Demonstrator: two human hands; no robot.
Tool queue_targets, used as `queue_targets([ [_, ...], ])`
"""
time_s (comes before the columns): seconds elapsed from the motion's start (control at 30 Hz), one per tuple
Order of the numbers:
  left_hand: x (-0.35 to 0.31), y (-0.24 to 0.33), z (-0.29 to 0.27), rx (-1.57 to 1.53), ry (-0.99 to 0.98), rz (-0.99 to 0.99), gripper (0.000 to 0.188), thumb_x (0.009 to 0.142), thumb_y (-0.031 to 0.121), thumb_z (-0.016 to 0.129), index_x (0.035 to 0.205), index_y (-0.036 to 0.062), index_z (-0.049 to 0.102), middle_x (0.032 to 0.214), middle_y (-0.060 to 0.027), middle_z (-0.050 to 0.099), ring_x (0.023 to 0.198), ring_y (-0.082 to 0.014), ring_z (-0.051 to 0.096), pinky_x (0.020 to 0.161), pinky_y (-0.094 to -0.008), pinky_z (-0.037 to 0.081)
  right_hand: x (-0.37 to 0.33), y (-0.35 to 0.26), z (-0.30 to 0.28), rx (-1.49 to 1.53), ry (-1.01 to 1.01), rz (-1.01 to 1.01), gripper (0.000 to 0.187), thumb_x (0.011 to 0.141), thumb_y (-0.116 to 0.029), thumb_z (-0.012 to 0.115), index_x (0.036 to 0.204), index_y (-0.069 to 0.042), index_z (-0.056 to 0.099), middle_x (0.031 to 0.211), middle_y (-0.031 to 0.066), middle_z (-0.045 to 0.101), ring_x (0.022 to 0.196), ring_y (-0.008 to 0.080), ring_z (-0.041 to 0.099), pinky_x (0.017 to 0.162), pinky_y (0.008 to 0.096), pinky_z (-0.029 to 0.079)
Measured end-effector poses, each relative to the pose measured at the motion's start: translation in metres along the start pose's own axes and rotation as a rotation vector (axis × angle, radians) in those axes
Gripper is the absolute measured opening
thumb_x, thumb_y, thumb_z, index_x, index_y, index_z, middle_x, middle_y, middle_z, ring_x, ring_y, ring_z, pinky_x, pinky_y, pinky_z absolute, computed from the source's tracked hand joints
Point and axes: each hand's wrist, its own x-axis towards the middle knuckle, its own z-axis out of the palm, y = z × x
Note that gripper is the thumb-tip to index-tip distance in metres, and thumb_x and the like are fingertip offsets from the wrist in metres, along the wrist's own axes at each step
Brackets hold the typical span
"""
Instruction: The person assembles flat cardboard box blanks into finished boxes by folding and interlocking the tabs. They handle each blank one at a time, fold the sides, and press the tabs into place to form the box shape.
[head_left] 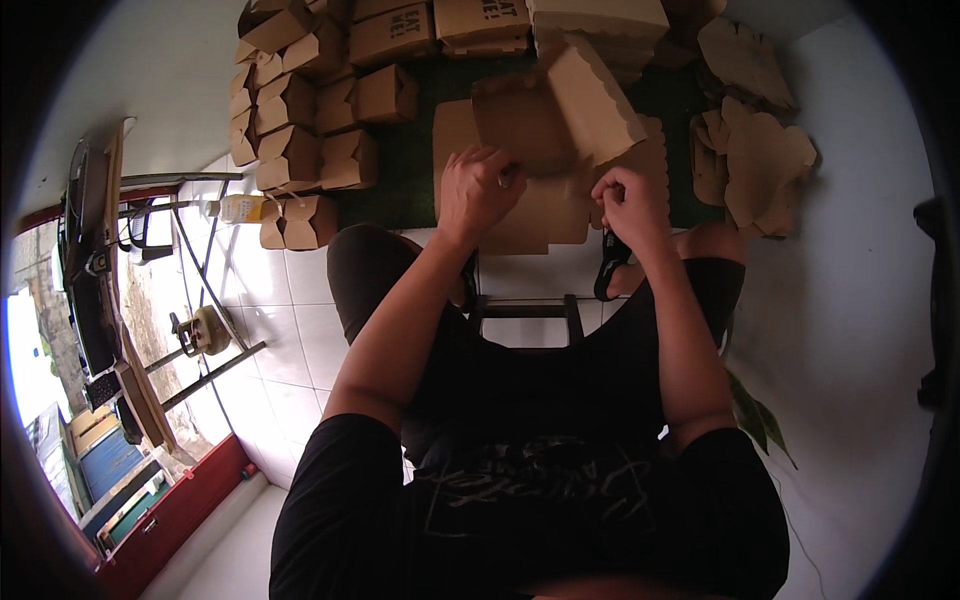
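A brown cardboard box (525, 125), partly folded up, sits in front of me with its scalloped lid (595, 105) raised and leaning to the right. Curled at its near left corner is my left hand (480, 195), closed with the fingertips at the cardboard edge. My right hand (632, 205) is closed too, its thumb and fingers pinched at the near right corner. Both hands partly hide the corners they are at. Beneath the box lie flat cardboard blanks (515, 237), some with scalloped edges.
Several folded boxes (290, 155) are stacked at the far left, and larger printed boxes (392, 37) stand along the back. Loose flat blanks (765, 165) lie at the right on the green mat (405, 190). A yellow-labelled bottle (240, 208) and a metal-legged rack (205, 270) are left.
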Motion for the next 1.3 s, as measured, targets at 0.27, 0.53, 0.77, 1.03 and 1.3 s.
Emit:
queue_targets([
  [0.27,-0.001,0.008,0.01,-0.038,-0.047,0.051,0.012,0.087,0.017,0.085,0.097,0.0101,0.084,0.092,-0.0061,0.081,0.092,-0.0309,0.078,0.084,-0.046,0.057,0.03,0.029,0.019,-0.027,-0.039,0.062,0.033,0.112,-0.015,0.069,0.14,0.002,0.066,0.118,0.0149,0.082,0.09,0.0213,0.084,0.08,0.0385,0.065],
  [0.53,-0.004,0.012,0.013,-0.105,-0.107,0.094,0.013,0.089,0.021,0.085,0.1,0.0135,0.084,0.091,-0.0066,0.079,0.088,-0.0324,0.078,0.081,-0.0461,0.058,0.046,0.02,0.037,0.088,0.039,0.053,0.049,0.114,-0.025,0.072,0.151,0.004,0.058,0.122,0.0154,0.08,0.095,0.0226,0.084,0.08,0.0367,0.067],
  [0.77,-0.011,0.024,0.014,-0.215,-0.19,-0.04,0.017,0.098,0.024,0.08,0.109,0.0144,0.087,0.094,-0.0116,0.084,0.085,-0.0381,0.081,0.076,-0.0498,0.064,0.044,0.009,0.046,0.367,-0.002,0.17,0.061,0.111,-0.038,0.076,0.153,0.003,0.059,0.122,0.0155,0.08,0.1,0.0238,0.082,0.083,0.0372,0.065],
  [1.03,-0.005,0.036,0.005,-0.262,-0.298,-0.086,0.019,0.1,0.022,0.075,0.111,0.0147,0.088,0.093,-0.0156,0.084,0.087,-0.0422,0.081,0.082,-0.0508,0.067,0.064,0.044,0.056,0.267,0.007,0.062,0.051,0.106,-0.032,0.083,0.141,0.003,0.07,0.121,0.0168,0.083,0.104,0.023,0.08,0.091,0.0368,0.062],
  [1.3,0.03,0.03,-0.016,-0.074,-0.345,-0.211,0.03,0.1,0.031,0.078,0.12,0.0113,0.088,0.094,-0.0203,0.083,0.094,-0.0465,0.08,0.089,-0.0518,0.067,0.066,0.037,0.045,0.22,0.039,-0.005,0.039,0.107,-0.026,0.08,0.134,0.002,0.076,0.117,0.0148,0.085,0.106,0.0196,0.079,0.093,0.0347,0.059],
])
